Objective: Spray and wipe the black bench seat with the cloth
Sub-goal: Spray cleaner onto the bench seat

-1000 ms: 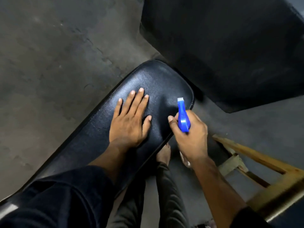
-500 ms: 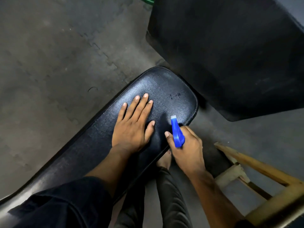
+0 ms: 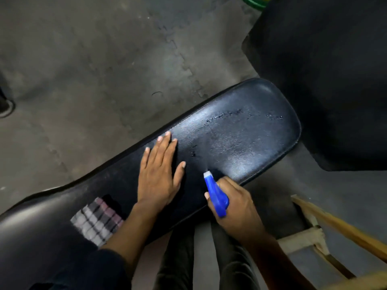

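The black bench seat (image 3: pixel 247 130) runs diagonally from lower left to its rounded end at upper right, with wet droplets and a misted sheen near that end. My left hand (image 3: pixel 159 170) lies flat on the seat, fingers spread, holding nothing. My right hand (image 3: pixel 234 204) grips a blue spray bottle (image 3: pixel 215 193) at the seat's near edge, its white nozzle aimed at the wet patch. A checked cloth (image 3: pixel 98 220) lies on the seat beside my left forearm.
A large black padded piece (image 3: pixel 326 80) stands just beyond the seat's end at upper right. A wooden frame (image 3: pixel 335 227) sits at lower right. Grey matted floor (image 3: pixel 83 70) lies to the left. My legs (image 3: pixel 209 264) are below the seat's near edge.
Spray droplets have spread over the seat's end. My right hand with the bottle drew back along the near edge. The view shifted, and the checked cloth now shows by my left arm.
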A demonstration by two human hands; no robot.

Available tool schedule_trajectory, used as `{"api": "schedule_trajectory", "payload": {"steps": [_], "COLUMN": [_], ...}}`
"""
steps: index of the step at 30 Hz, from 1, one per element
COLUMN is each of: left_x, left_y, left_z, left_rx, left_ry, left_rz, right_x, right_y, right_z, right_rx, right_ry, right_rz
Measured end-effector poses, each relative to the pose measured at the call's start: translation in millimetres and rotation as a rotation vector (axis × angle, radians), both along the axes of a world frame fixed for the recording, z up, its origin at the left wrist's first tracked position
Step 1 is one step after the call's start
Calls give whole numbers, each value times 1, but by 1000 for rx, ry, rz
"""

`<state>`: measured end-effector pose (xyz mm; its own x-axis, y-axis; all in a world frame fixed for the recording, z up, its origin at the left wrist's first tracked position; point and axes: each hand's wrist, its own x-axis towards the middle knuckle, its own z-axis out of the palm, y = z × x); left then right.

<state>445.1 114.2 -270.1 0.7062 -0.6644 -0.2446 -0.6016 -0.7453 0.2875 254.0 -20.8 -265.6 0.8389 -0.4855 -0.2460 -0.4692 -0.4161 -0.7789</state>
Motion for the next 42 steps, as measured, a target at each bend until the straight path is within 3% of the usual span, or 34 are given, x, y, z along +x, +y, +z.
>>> {"api": "schedule_trajectory", "payload": {"steps": [4, 12, 15, 21, 24, 26, 28, 32, 35, 39, 42], "left_x": [9, 2, 3, 3, 3, 3, 3, 5, 11, 20, 22], "left_y": [51, 89, 84, 87, 87, 86, 86, 86, 86, 91, 109], "left_z": [5, 1, -2, -2, -2, -2, -1, 3, 8, 23, 36], "left_rx": [40, 13, 31, 29, 34, 29, 20, -16, -95, -168, -146], "left_ry": [-13, -55, -96, -115, -137, -137, -130, -60, 51, 178, 100], "left_rz": [125, 229, 201, 198, 197, 199, 203, 224, 261, 308, 434], "right_x": [0, -24, -40, -52, -51, -50, -47, -43, -43, -25, -4], "right_y": [26, 53, 51, 26, 14, 8, 10, 32, 47, 63, 76], "right_z": [-3, 3, 11, 14, 16, 16, 12, 7, 8, 35, 62], "right_rx": [51, 126, 134, -88, -15, 25, 2, -9, -60, -70, 35], "right_ry": [116, 53, 113, 329, 310, 258, 265, 229, 325, 370, 320], "right_rz": [133, 231, 129, -292, -485, -500, -390, 139, 438, 517, 585]}}
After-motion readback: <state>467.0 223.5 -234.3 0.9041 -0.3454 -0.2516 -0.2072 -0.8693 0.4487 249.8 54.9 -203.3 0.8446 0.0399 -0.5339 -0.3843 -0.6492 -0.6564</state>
